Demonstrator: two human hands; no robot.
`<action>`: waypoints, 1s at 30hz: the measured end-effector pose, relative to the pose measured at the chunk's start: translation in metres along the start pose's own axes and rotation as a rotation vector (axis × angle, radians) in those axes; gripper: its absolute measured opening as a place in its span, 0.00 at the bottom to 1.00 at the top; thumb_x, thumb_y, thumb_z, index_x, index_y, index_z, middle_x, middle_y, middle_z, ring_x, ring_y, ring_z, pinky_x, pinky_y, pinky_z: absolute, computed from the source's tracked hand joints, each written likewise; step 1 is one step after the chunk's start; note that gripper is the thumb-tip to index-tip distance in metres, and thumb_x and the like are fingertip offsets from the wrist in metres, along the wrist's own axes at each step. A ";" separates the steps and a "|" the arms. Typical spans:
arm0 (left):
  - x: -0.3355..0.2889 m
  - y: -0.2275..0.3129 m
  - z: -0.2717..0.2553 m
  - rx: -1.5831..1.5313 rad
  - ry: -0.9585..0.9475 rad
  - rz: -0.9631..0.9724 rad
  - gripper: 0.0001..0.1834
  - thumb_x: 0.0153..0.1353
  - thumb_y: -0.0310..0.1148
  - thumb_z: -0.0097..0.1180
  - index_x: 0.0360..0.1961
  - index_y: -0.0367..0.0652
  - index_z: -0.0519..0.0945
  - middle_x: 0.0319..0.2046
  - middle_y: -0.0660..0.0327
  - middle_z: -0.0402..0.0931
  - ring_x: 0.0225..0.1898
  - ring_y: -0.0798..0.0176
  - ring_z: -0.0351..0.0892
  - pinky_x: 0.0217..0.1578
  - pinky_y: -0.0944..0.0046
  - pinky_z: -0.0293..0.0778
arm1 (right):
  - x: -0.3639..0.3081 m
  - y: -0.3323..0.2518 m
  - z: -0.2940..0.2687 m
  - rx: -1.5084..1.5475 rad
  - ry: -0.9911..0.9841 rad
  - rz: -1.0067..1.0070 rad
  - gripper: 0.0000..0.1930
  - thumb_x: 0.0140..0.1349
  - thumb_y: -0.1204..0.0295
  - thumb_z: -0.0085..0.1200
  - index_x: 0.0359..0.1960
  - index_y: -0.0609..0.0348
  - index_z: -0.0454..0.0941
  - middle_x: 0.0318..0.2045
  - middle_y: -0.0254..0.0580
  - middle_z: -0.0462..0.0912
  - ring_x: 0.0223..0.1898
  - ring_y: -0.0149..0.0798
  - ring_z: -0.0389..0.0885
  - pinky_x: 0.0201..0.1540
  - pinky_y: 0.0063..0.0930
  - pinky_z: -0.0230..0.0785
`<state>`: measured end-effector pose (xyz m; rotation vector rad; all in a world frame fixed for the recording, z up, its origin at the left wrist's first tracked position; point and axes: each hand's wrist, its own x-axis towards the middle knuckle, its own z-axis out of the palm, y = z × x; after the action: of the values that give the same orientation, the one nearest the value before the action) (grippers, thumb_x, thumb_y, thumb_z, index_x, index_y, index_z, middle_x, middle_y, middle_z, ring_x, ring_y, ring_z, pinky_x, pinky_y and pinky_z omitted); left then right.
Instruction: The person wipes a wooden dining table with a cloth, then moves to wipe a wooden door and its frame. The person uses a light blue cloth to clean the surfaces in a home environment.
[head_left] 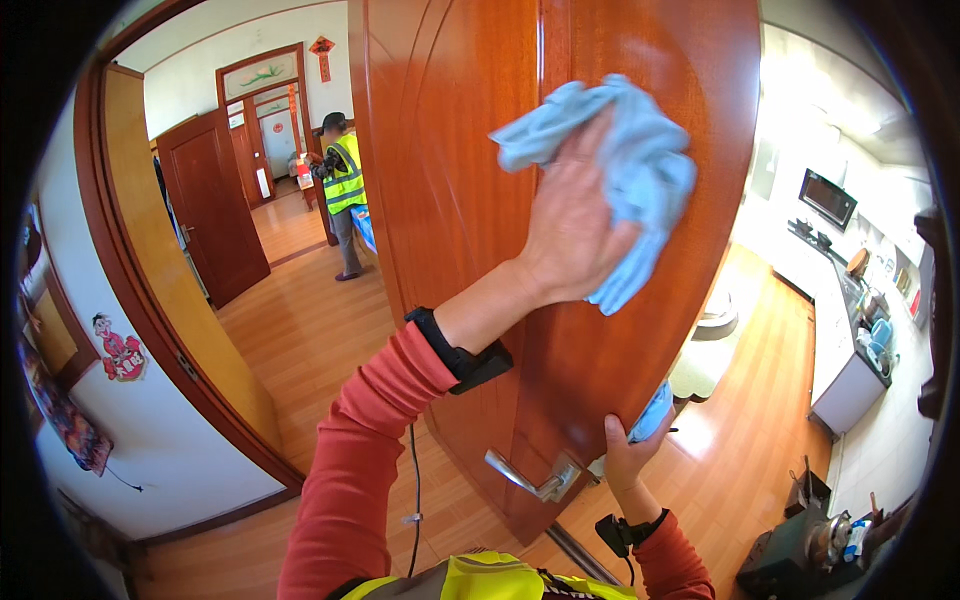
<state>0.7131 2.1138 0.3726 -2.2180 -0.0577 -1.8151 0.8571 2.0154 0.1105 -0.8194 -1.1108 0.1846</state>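
Note:
A glossy reddish-brown wooden door [450, 200] stands in front of me. High on its face, my left hand [572, 228] presses a crumpled light blue cloth [650, 165] against the wood; the cloth bunches above and to the right of the fingers, which are partly blurred. Lower, beside the door's right edge, my right hand [637, 455] is closed round another blue cloth [653, 410], with its thumb pointing up. The silver lever handle [540, 478] sits on the door just left of my right hand, apart from it.
To the left, a doorway opens on a room where a person in a yellow vest [345, 175] stands. A brown door [212, 200] hangs open there. On the right is a kitchen with a counter [840, 385]; a dark stove-like unit [800, 550] with a kettle stands at lower right.

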 end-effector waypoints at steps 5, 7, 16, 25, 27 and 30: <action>0.048 0.019 0.006 0.133 -0.094 0.283 0.29 0.63 0.44 0.50 0.61 0.39 0.67 0.66 0.41 0.55 0.67 0.35 0.54 0.67 0.46 0.48 | -0.001 -0.003 0.000 -0.009 0.007 0.060 0.43 0.46 0.73 0.68 0.63 0.64 0.56 0.56 0.44 0.66 0.59 0.41 0.64 0.63 0.37 0.55; 0.071 0.018 0.005 0.139 -0.035 0.339 0.32 0.60 0.45 0.50 0.60 0.35 0.66 0.66 0.39 0.53 0.65 0.35 0.56 0.65 0.45 0.52 | 0.000 -0.002 -0.001 -0.006 -0.010 0.049 0.44 0.46 0.72 0.69 0.64 0.64 0.56 0.56 0.45 0.66 0.59 0.41 0.64 0.63 0.37 0.55; 0.186 -0.038 -0.024 0.197 0.143 0.333 0.33 0.67 0.45 0.39 0.66 0.33 0.58 0.65 0.38 0.55 0.68 0.39 0.52 0.68 0.50 0.47 | -0.006 0.006 -0.006 -0.093 0.004 0.051 0.47 0.47 0.66 0.70 0.65 0.65 0.54 0.58 0.47 0.64 0.60 0.44 0.63 0.63 0.40 0.54; 0.117 -0.036 -0.012 0.177 0.151 0.227 0.26 0.67 0.39 0.40 0.62 0.36 0.65 0.64 0.39 0.57 0.65 0.37 0.55 0.67 0.48 0.47 | -0.002 -0.001 -0.006 -0.071 -0.017 0.048 0.45 0.51 0.62 0.68 0.66 0.65 0.52 0.59 0.46 0.63 0.60 0.43 0.61 0.64 0.39 0.53; 0.087 -0.031 -0.013 0.237 0.144 0.306 0.35 0.59 0.47 0.50 0.63 0.36 0.62 0.66 0.37 0.53 0.66 0.33 0.54 0.65 0.44 0.51 | -0.003 -0.004 -0.004 -0.064 -0.011 0.066 0.45 0.52 0.63 0.67 0.66 0.65 0.51 0.59 0.45 0.62 0.61 0.43 0.61 0.64 0.39 0.53; 0.063 -0.037 -0.018 0.162 0.054 0.300 0.36 0.61 0.51 0.47 0.64 0.37 0.61 0.65 0.35 0.51 0.67 0.34 0.51 0.66 0.44 0.49 | -0.003 -0.006 -0.003 -0.030 0.000 0.083 0.45 0.53 0.64 0.66 0.67 0.64 0.50 0.60 0.45 0.62 0.61 0.42 0.60 0.64 0.40 0.53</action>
<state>0.7021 2.1363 0.4433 -1.9463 0.1282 -1.6439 0.8564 2.0082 0.1119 -0.8931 -1.0825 0.2375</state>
